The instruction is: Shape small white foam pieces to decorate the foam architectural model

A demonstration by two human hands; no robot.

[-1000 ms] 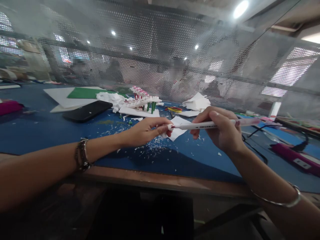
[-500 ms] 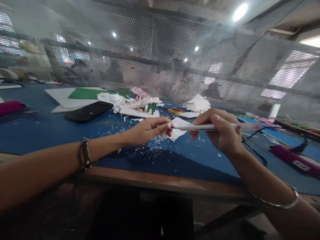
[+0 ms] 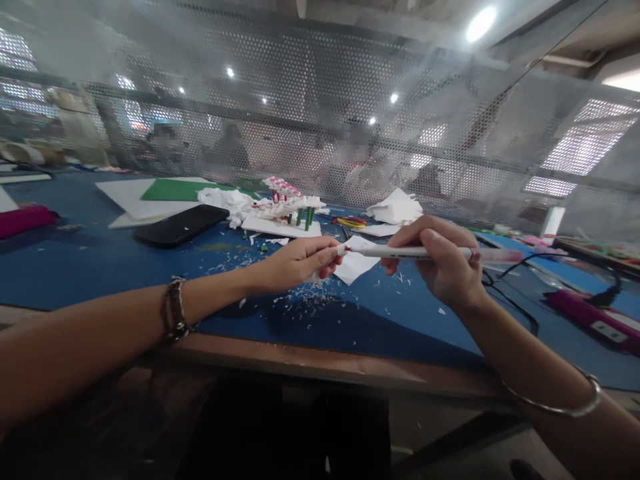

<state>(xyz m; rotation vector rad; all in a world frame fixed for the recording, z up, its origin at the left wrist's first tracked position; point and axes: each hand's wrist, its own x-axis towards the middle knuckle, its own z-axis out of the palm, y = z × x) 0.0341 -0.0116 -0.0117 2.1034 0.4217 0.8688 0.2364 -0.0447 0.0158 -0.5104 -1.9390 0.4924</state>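
My right hand [image 3: 440,263] is closed round a white marker pen [image 3: 413,253] with a pinkish-red cap on its rear end. The pen lies level, its reddish tip pointing left. My left hand [image 3: 310,259] pinches a small white piece [image 3: 343,250] with red marks, and the pen tip meets or nearly meets it. Most of that piece is hidden by the fingers. Behind the hands stands a small white model [image 3: 285,207] with green and red posts and a pink-patterned top. A white paper sheet [image 3: 356,261] lies beneath the pen.
White shavings [image 3: 315,300] litter the blue table [image 3: 100,267]. A black phone [image 3: 183,225] lies left, near a green sheet [image 3: 173,189]. Crumpled white paper [image 3: 396,207] and yellow-handled tools [image 3: 349,223] lie behind. A purple power strip [image 3: 590,317] with black cables sits right. A perforated screen [image 3: 300,100] rises behind.
The view has shifted slightly. The fingers of my left hand have turned a little on the white piece, so less of its red marking shows. Both grips stay the same.
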